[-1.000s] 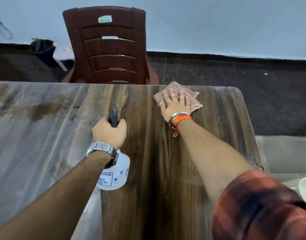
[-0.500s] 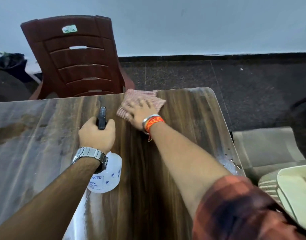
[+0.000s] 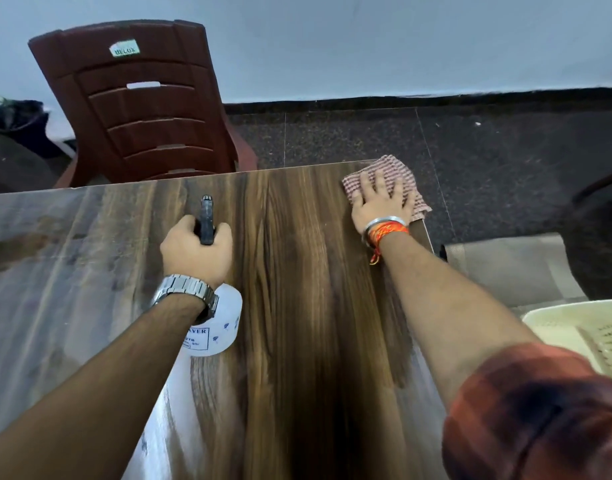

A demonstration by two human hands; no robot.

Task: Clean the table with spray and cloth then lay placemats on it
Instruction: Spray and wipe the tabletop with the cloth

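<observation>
Wiping at the far right corner of the tabletop [image 3: 297, 341], with the checked cloth [image 3: 398, 169] pinned flat under the straight, spread fingers of the right grip [image 3: 379, 207]. Half a second ago, held that cloth close beside the left grip, near the middle of the far edge. Since then, swept it well away to the right, now draped partly over the corner beyond the fingertips. Left a darker, wet-looking band behind the right grip, trailing back beside the forearm toward the near edge.

Keeps the left grip [image 3: 197, 251] curled round the black trigger head of the white spray bottle [image 3: 218, 327], with the bottle body below the wrist, much as before. Unclear whether resting on the wood or held just above.

Judged from this: spraying paused, wiping stroke at its right-hand end, far edge on this side covered. Probably still to wipe: the paler, streaked stretch out to the left of the left grip, dull stain included.

No placemats laid yet. Apparently one grey woven mat [image 3: 505, 268] waiting off the tabletop, below and right of the right grip, beside a cream slotted plastic item [image 3: 574, 330].
</observation>
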